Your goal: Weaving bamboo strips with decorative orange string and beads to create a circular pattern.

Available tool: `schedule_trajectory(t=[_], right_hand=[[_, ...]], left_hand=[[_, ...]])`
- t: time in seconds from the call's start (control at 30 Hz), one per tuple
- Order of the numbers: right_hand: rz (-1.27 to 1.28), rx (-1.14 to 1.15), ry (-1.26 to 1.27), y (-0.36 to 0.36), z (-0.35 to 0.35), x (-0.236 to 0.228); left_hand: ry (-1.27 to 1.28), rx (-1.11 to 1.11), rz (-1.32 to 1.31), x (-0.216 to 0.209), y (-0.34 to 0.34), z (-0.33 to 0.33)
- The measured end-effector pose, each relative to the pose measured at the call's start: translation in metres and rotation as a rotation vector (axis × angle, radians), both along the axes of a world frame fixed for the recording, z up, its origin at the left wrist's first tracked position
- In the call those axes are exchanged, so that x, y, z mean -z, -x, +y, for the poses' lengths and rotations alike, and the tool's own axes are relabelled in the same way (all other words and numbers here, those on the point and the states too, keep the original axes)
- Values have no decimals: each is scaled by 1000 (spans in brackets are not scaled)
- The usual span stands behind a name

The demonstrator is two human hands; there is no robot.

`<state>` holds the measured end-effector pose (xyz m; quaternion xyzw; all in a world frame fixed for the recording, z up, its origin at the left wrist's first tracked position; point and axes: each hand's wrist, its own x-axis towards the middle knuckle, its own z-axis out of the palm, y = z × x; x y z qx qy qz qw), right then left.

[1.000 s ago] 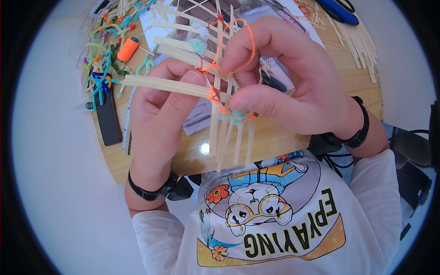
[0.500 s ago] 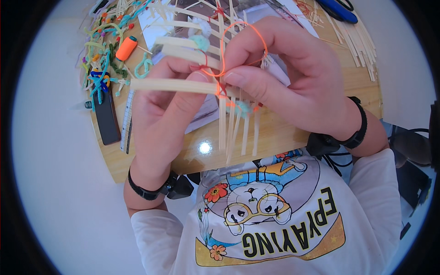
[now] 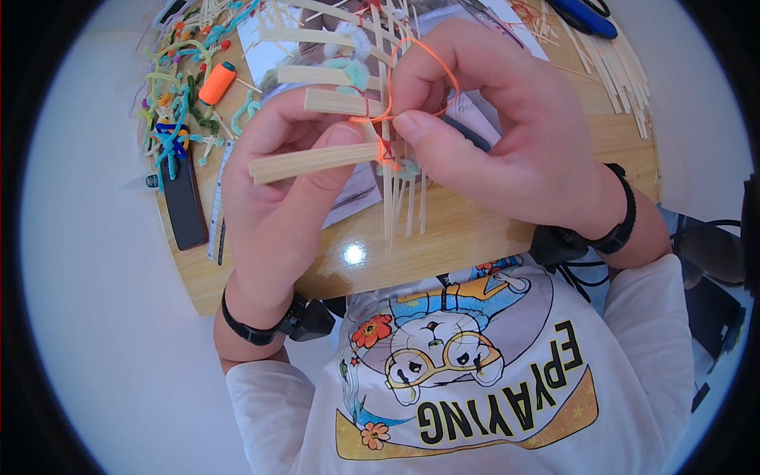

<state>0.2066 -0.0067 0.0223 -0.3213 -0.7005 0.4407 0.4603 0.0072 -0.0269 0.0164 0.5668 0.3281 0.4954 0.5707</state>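
A lattice of pale bamboo strips (image 3: 332, 75) hangs above the table, its crossings tied with red and orange thread. Fluffy mint-green and white pipe cleaners (image 3: 356, 74) are wound through it. My left hand (image 3: 293, 170) is closed on the frame, thumb and fingers gripping near the lowest cross strip (image 3: 313, 163). My right hand (image 3: 495, 127) pinches an orange thread (image 3: 431, 49) between thumb and index finger, just right of the upright strips. That thread makes a wide loop over the right fingers and runs to the crossing by my left thumb. Part of the lattice behind my hands is hidden.
An orange thread spool (image 3: 218, 83) lies among tangled coloured pipe cleaners (image 3: 178, 59) at the left. Below are a dark oblong case (image 3: 185, 202) and a clear ruler (image 3: 218, 206). Loose bamboo strips (image 3: 621, 75) and a blue-handled tool (image 3: 586, 17) lie at the far right of the wooden table (image 3: 467, 241).
The lattice has tilted, its lowest cross strip now slanting and its lower upright ends higher. My right hand has shifted slightly up, still pinching the orange thread.
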Motion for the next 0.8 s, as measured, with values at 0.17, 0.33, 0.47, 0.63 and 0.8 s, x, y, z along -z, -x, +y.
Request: schedule_trajectory(t=[0.17, 0.33, 0.47, 0.63, 0.8], right_hand=[[-55, 58, -174, 3, 2, 9], [-185, 27, -188, -1, -2, 2], [-234, 37, -183, -1, -2, 2], [-112, 74, -244, 1, 2, 8], [-20, -17, 30, -2, -3, -17]], left_hand=[[-1, -33, 49, 2, 0, 0], [0, -29, 31, 2, -1, 0], [4, -26, 41, 4, 3, 0], [-46, -56, 82, 3, 1, -2], [-252, -92, 156, 11, 4, 2]])
